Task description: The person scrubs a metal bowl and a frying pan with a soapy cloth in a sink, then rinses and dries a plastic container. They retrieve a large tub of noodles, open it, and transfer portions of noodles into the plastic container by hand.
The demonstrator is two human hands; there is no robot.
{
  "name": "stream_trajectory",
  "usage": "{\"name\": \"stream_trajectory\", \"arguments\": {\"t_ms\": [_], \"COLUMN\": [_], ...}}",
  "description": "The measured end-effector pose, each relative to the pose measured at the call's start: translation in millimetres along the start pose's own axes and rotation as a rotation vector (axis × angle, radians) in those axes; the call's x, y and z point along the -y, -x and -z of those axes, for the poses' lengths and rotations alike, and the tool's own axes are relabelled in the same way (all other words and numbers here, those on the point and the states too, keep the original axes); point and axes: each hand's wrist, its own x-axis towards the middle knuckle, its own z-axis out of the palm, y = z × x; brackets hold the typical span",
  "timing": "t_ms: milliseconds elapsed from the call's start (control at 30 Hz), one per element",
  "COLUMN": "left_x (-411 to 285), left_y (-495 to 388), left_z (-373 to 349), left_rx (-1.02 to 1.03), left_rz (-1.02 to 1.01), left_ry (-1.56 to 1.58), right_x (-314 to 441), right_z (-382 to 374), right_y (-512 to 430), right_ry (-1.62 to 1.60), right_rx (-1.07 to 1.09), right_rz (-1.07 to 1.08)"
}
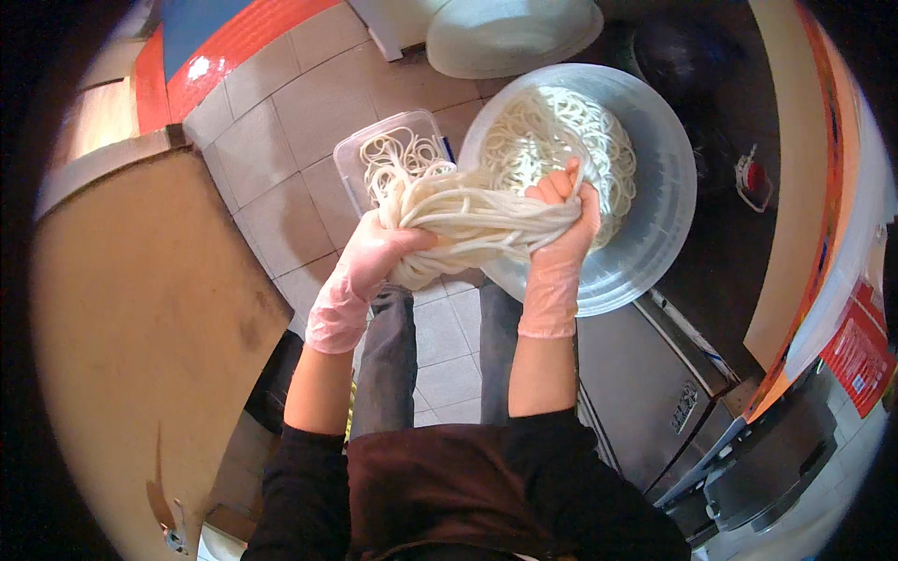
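Note:
A thick bundle of white noodles (484,217) stretches between my two hands, each in a thin clear glove. At its left end, my left hand (382,249) grips the bundle with the thumb across the strands. My right hand (568,217) closes around the other end, above the near part of a large round translucent tub (659,210). More noodles (589,133) are heaped in that tub. To its left stands a clear rectangular plastic container (347,154) with loose noodles (400,158) in it, partly hidden behind the bundle and my left hand.
A second pale basin (512,42) sits beyond the tub. The floor has square tiles (266,147). A brown panel (154,294) rises on the left, and a grey metal cabinet (638,379) stands at right. A red printed sheet (859,350) hangs far right.

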Motion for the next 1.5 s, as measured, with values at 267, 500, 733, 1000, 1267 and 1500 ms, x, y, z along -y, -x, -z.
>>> {"name": "stream_trajectory", "arguments": {"t_ms": [267, 500, 733, 1000, 1267, 1500], "left_x": [51.8, 136.3, 220.1, 302.7, 314.3, 302.2], "left_y": [-30.5, -104.1, -188.9, -246.3, -274.3, -226.7], "left_z": [65.5, 94.7, 127.3, 119.3, 137.7, 191.4], "left_rx": [0.024, 0.021, 0.010, -0.077, -0.141, -0.315], "left_rz": [0.082, -0.029, -0.296, -0.479, -0.166, 0.192], "left_ry": [-0.071, -0.095, -0.355, -0.386, 1.007, 0.065], "right_x": [-64.3, -138.7, -175.4, -200.3, -240.8, -244.2], "right_z": [-14.5, 21.3, 65.2, 145.6, 234.2, 243.0], "right_y": [61.3, 91.0, 58.4, 21.6, -9.4, -19.0], "right_ry": [0.159, 0.820, 1.235, 1.460, 2.275, 1.661], "right_rx": [0.164, -0.194, -0.045, 0.071, 0.314, 0.156], "right_rz": [-0.089, 0.060, 0.112, 0.021, 0.341, 0.113]}}
